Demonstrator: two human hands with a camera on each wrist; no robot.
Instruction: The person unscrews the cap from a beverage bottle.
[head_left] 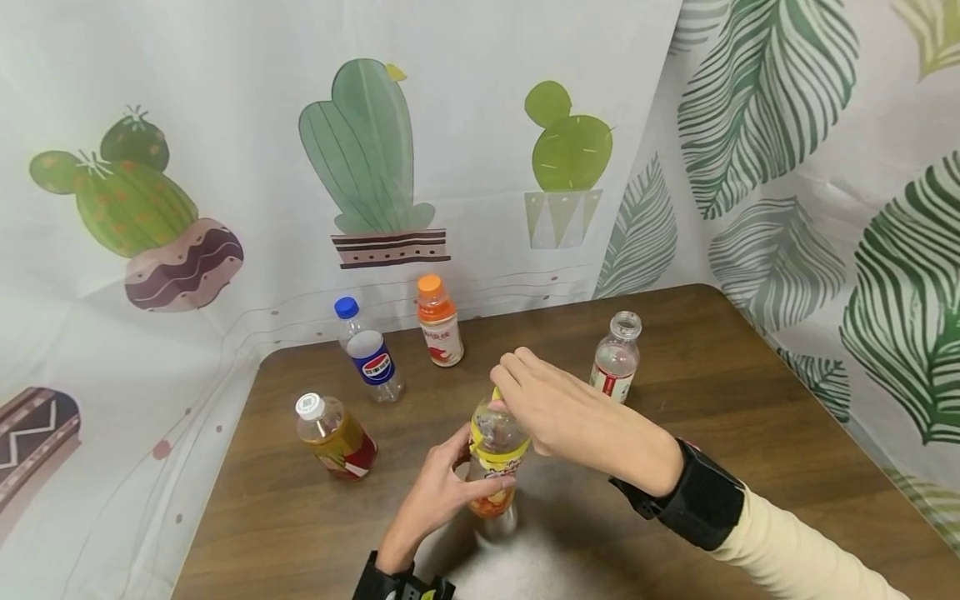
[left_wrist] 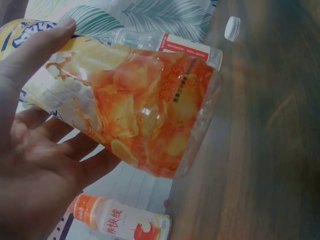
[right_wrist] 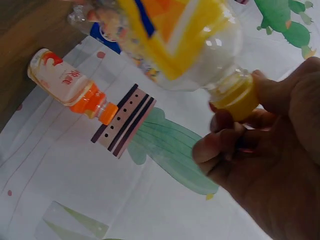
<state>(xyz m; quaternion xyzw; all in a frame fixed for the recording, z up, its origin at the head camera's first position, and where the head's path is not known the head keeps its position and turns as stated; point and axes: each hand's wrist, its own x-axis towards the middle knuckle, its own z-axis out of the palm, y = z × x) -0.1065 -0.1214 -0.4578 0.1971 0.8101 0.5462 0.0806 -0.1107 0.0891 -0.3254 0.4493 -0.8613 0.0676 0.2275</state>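
Observation:
A clear plastic bottle with a yellow and orange label stands between my hands, its neck upward. My left hand grips its side, thumb across the front and fingers behind. In the left wrist view the label shows orange slices and ice. My right hand holds the yellow cap at the bottle's neck, thumb and fingers around it. The cap sits on the neck; whether it is loose I cannot tell. Whether the bottle's base touches the table is also unclear.
On the brown table stand a blue-capped bottle, an orange-capped white bottle and a white-capped bottle. An uncapped bottle is beyond my right forearm. A loose white cap lies near it. Printed cloth hangs behind.

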